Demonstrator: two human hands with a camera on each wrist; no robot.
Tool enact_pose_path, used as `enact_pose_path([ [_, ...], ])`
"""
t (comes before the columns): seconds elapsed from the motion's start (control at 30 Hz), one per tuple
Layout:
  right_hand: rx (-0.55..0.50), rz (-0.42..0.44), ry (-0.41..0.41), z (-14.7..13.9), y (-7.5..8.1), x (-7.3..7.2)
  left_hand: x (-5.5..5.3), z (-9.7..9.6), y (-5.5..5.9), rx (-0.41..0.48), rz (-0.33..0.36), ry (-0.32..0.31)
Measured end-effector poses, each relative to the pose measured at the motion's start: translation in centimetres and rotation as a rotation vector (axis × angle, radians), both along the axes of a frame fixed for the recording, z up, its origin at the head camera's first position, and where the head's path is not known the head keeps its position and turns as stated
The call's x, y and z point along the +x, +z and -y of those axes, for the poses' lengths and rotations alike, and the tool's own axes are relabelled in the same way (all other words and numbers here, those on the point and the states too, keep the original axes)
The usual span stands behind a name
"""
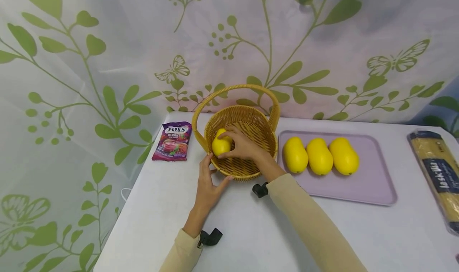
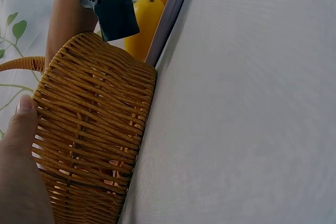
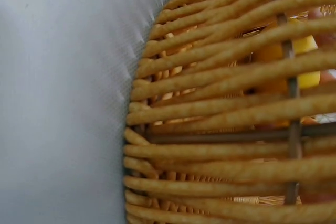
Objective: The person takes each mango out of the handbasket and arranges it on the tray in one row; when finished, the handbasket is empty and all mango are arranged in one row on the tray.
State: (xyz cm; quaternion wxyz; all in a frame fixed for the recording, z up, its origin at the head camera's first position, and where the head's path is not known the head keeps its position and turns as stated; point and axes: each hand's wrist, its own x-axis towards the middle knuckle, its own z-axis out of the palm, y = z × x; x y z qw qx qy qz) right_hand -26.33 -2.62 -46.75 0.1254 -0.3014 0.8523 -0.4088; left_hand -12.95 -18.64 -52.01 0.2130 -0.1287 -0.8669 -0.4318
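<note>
A yellow wicker basket (image 1: 244,170) with a tall arched handle stands on the white table. Inside it, at the left, my right hand (image 1: 241,144) grips a yellow mango-shaped fruit (image 1: 220,146), thumb and fingers on either side. My left hand (image 1: 208,186) touches the basket's near left outside, thumb and fingers spread fairly straight. In the left wrist view the left thumb (image 2: 21,124) lies against the basket's rim. The right wrist view looks through the weave (image 3: 220,93); a yellow fruit (image 3: 310,61) shows behind it, and the right hand is mostly hidden.
Three like fruits (image 1: 320,156) lie side by side on a lilac tray (image 1: 373,184) right of the basket. A purple Fox's candy bag (image 1: 173,141) lies to the left. Packaged pasta (image 1: 435,172) is at the far right. A leaf-patterned curtain (image 1: 215,44) hangs behind the table.
</note>
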Motion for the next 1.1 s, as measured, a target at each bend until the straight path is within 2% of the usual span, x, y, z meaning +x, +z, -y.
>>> enact_pose_path([
  [0.2,-0.049,0.006,0.011,0.0,0.0,0.2,0.0,0.0,0.0,-0.009,-0.012,0.005],
  [0.37,-0.026,-0.002,0.033,0.0,0.2,0.5,0.0,0.1,0.0,-0.007,-0.019,0.003],
  [0.7,0.034,-0.089,0.041,-0.8,0.9,1.2,0.3,-0.1,0.2,-0.001,-0.001,0.004],
  [0.97,-0.020,-0.156,0.053,-2.6,2.3,2.0,0.3,-0.1,0.1,-0.006,0.036,0.014],
  [1.1,-0.040,-0.211,0.049,-4.0,3.3,2.8,0.3,-0.1,0.0,0.001,0.030,0.009],
])
